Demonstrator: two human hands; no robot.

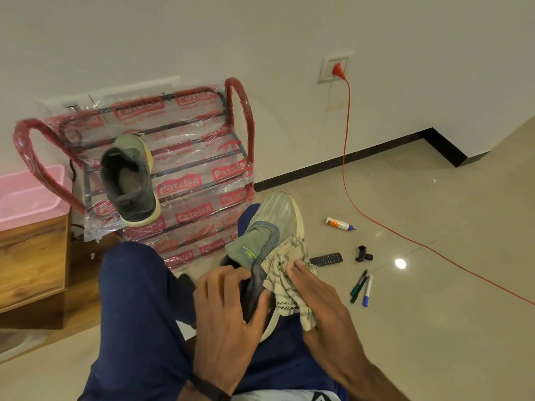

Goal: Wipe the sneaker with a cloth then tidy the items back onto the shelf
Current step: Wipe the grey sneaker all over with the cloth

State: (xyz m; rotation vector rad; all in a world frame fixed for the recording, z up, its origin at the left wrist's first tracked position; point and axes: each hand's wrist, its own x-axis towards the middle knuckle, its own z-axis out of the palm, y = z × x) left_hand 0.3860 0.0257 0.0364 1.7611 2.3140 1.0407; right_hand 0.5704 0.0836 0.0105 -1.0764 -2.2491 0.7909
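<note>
Grey-green mesh sneaker — gripped at the heel by left hand; right hand presses striped cream cloth on its side. Wiping underway — plastic-wrapped red shelf awaits it and the floor items.

Cream wall — glossy tiled floor, wooden cabinet.

Navy trousers — dark band on left wrist, perhaps a watch.

Warm, moderately dim indoor lighting from overhead. Round lamp glare on glossy floor; sheen on shelf plastic wrap. Soft shadows only. Wide-angle bowing along skirting board. Slight softness throughout, edges softest.
</note>
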